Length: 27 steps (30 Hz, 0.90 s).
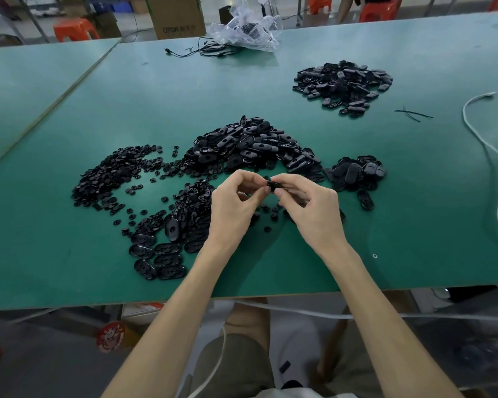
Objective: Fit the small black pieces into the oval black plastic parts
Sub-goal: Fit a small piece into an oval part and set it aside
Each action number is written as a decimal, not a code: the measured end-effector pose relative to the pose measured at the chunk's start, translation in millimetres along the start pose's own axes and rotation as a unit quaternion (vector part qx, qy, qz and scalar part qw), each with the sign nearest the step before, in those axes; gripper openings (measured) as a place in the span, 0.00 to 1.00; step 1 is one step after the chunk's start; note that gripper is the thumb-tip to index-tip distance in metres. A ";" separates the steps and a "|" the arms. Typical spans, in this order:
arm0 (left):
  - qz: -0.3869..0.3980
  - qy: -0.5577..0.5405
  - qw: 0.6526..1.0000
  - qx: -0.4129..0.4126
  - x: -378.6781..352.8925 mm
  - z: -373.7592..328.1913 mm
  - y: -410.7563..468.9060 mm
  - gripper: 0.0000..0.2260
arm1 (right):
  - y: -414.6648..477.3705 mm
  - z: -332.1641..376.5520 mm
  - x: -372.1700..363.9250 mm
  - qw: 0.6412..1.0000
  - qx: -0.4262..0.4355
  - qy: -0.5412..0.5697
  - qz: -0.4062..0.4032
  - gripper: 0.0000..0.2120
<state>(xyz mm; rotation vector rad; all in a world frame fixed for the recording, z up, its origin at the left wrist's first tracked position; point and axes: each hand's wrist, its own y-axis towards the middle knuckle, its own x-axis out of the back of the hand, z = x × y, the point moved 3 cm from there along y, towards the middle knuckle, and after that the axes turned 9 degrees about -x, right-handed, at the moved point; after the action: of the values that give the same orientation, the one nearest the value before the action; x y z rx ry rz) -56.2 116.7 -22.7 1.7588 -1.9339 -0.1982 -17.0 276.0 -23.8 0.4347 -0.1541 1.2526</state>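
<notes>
Fingers [255, 179] of the left hand [235, 205] and the right hand [311, 206] curl in and meet tip to tip above the near middle of the worktop [69, 268]. They pinch one black part [271, 183] between them. So little of it shows that I cannot tell whether it is an oval, a small piece, or both being pressed together. The loose small pieces [112, 176] lie spread in a heap to the left, and the main heap of oval parts [250, 145] sits just beyond the hands. More ovals lie in a near-left group [161, 251], a right heap [357, 173] just beside the hands and a far heap [342, 84] well off to the right. These look like light, stiff moulded plastic with a glossy, probably slippery face, so they should lift with little force yet may skid out of a loose pinch. An oval is best taken by its long edges, leaving its hole free. A small piece is best held by its rim between thumb and forefinger, so it can be squared to the hole and pushed in. Pressing off-centre could tilt or jam it. A clear bag [247, 30] sits at the far edge and a white cord [488, 145] trails down the right.
</notes>
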 end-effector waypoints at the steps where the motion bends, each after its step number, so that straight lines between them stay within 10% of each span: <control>1: -0.001 0.001 1.000 0.001 0.0 0.0 0.0 0.07 | -0.2 0.4 0.1 1.000 0.002 0.002 0.000 0.11; 27: -0.007 -0.035 0.999 -0.006 -0.8 2.2 -0.4 0.08 | -1.1 -1.5 -0.6 0.999 -0.035 0.010 0.014 0.04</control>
<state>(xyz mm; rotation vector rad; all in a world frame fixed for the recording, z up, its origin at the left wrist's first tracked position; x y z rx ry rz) -56.9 116.9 -25.0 1.7811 -1.9648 -0.2782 -16.4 275.8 -25.7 0.3614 -0.1867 1.2745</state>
